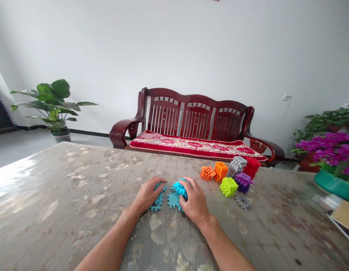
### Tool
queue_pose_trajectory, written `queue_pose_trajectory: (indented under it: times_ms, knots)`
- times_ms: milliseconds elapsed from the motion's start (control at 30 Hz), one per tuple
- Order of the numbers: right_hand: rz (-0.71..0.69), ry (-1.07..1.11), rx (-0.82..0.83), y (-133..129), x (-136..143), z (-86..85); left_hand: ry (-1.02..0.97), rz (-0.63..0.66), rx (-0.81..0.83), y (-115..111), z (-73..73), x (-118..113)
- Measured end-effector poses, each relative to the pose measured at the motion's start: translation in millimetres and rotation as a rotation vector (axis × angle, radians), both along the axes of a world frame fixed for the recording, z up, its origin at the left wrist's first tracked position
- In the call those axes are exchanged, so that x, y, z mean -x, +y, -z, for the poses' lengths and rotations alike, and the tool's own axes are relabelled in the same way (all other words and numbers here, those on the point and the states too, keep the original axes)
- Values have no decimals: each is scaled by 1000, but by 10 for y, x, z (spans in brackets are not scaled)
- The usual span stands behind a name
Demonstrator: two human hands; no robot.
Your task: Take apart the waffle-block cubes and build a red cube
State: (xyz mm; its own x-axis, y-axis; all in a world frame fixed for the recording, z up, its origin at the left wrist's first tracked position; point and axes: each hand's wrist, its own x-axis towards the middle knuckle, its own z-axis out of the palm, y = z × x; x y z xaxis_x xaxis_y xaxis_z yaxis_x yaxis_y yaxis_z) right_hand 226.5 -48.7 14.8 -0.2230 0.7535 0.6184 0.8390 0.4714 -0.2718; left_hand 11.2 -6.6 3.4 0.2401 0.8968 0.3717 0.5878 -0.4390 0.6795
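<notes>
While the right hand point(195, 201) curls its fingers and thumb around the blue block point(180, 188), an even, gentle hold seems best, since squeezing could loosen any notched joints. Just beside that grip, toward the left hand point(147, 193), a flat teal piece point(172, 200) lies on the table point(101, 226). More teal pieces point(156, 206) lie under and beside the left fingers; whether those fingers pinch one or merely cover it, I cannot tell. A narrow gap parts the two teal groups, so steadying each piece flat and lining up its teeth by eye before pressing looks wise. Right of the gripping hand, well apart, sit a lime cube point(228, 187) and a grey piece point(243, 202), best not nudged.
</notes>
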Motion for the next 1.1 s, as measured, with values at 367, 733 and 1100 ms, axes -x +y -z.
queue_pose_trajectory:
  times_ms: [367,733,1100]
  knots:
    - [-109,-88,-10,-44,46,-25,43,223,-182,-90,-36,-112]
    - [-155,112,18,0,52,32,142,215,-64,-177,-111,-191]
    - [-98,191,1,22,-13,-6,79,-48,14,-112,-68,-112]
